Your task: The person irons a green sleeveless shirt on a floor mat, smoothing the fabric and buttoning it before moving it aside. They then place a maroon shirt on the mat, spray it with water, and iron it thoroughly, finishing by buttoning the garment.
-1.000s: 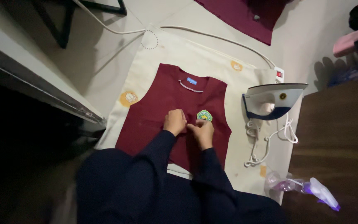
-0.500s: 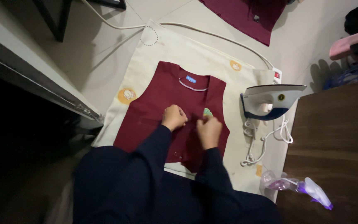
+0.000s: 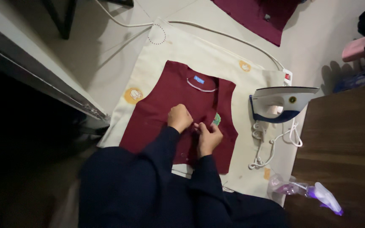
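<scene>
While spread flat on the cream cloth (image 3: 199, 50):
Garment: maroon vest (image 3: 161, 105), neck opening away from the person, front opening down the middle, small round badge (image 3: 216, 119) partly folded under near the right hand.
Left hand (image 3: 179, 118): curled into a loose fist on the vest's middle, fingers pinching the fabric at the front edge.
Right hand (image 3: 209, 137): just beside the left, closed on the other front edge — exact pinch hidden by the knuckles.
Handling: likely light, soft, limp cloth — no stiffness, prone to creasing and sliding on the cloth below; best taken at the hemmed front edges or shoulders, not mid-panel.
Nearby: iron (image 3: 281, 103) standing on its heel to the right, coiled cord (image 3: 271, 143) beneath it, spray bottle (image 3: 313, 192) on its side further right.
</scene>
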